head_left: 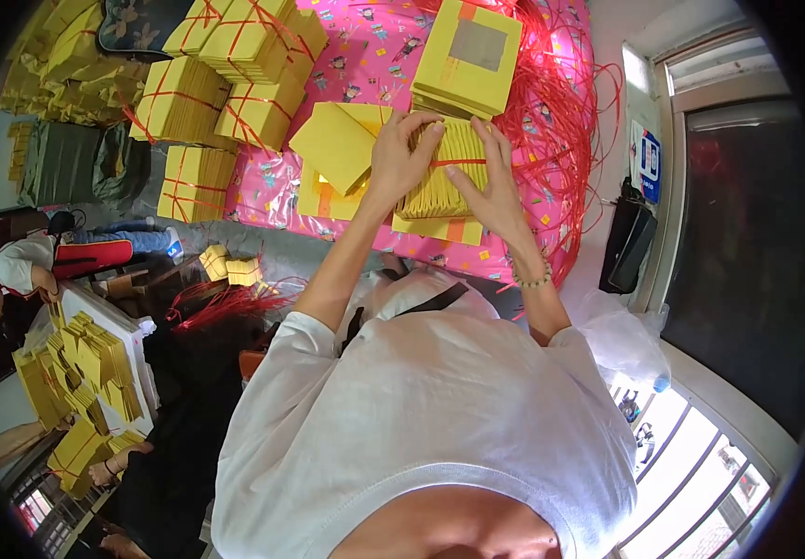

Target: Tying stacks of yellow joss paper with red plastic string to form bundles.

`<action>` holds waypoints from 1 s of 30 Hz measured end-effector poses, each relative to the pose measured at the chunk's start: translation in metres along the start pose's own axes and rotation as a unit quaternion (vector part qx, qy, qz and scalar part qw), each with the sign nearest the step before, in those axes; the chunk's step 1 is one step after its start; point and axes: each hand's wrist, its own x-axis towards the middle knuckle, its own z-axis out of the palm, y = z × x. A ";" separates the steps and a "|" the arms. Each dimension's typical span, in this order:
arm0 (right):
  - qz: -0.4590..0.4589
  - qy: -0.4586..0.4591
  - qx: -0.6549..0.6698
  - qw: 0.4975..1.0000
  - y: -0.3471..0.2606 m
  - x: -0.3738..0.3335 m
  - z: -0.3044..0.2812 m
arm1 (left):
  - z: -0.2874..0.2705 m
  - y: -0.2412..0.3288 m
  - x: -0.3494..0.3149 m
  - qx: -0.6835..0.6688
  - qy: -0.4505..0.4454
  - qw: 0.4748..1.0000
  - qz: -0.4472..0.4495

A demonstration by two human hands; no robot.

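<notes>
Between my hands stands a bundle of yellow paper envelopes (438, 194), their folded edges facing up in a tight row. A red plastic strap (464, 162) runs across its top. My left hand (401, 156) grips the bundle's left and far side with bent fingers. On the opposite side my right hand (491, 191) is closed against it, the thumb resting on the top near the strap. Flat yellow envelopes (463, 230) lie under the bundle. Just left of my left hand is a loose yellow envelope (333, 144), resting on others.
A pink patterned cloth (267, 191) covers the table. Strapped yellow bundles (179, 98) are piled at its far left. Beyond my hands is another envelope stack (435, 70), beside tangled red straps (552, 121). At left, other people work around a white table (132, 326) with envelopes.
</notes>
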 end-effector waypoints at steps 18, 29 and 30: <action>-0.003 -0.018 0.055 0.998 0.005 -0.003 0.000 | 0.002 -0.004 0.002 -0.001 -0.014 1.000 -0.006; -0.011 -0.012 0.053 0.998 0.003 -0.004 0.002 | 0.001 -0.006 0.002 -0.013 -0.008 1.000 -0.003; -0.015 -0.010 0.051 0.999 0.003 -0.004 0.003 | 0.002 -0.007 0.002 -0.017 -0.011 1.000 -0.005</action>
